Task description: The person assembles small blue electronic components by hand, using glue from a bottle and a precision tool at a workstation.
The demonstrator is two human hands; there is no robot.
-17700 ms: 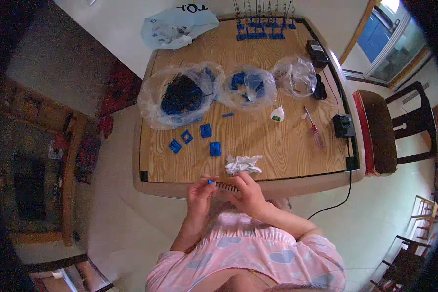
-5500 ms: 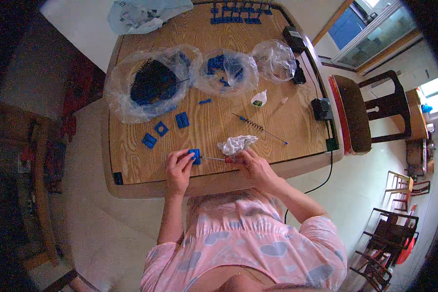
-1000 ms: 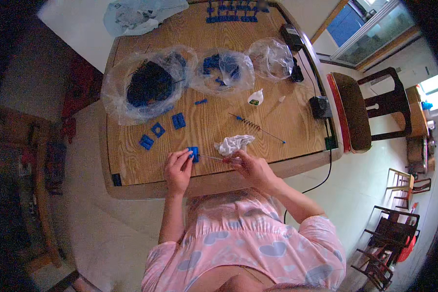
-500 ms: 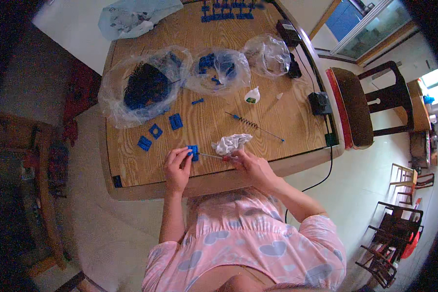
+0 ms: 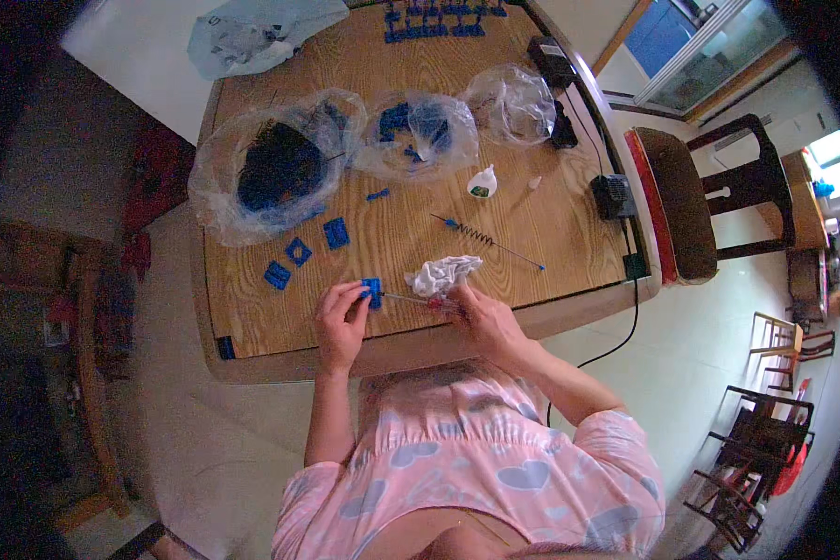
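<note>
Blue part point(image 5: 372, 291) unmoved, same grips

Three clear plastic bags point(image 5: 418, 131) across the table's far half, perhaps a fourth

On the wooden bench point(image 5: 551, 219) three clear plastic bags stand in a row: the large bag point(image 5: 266, 168) holds dark parts, the middle bag point(image 5: 418, 133) blue parts, the small bag point(image 5: 511, 98) little. Three loose blue square pieces point(image 5: 306, 254) lie near the large bag. A small white glue bottle point(image 5: 481, 182) stands by a thin rod with a spring point(image 5: 485, 241). A dark wooden chair point(image 5: 709, 201) sits beside the bench.
</note>
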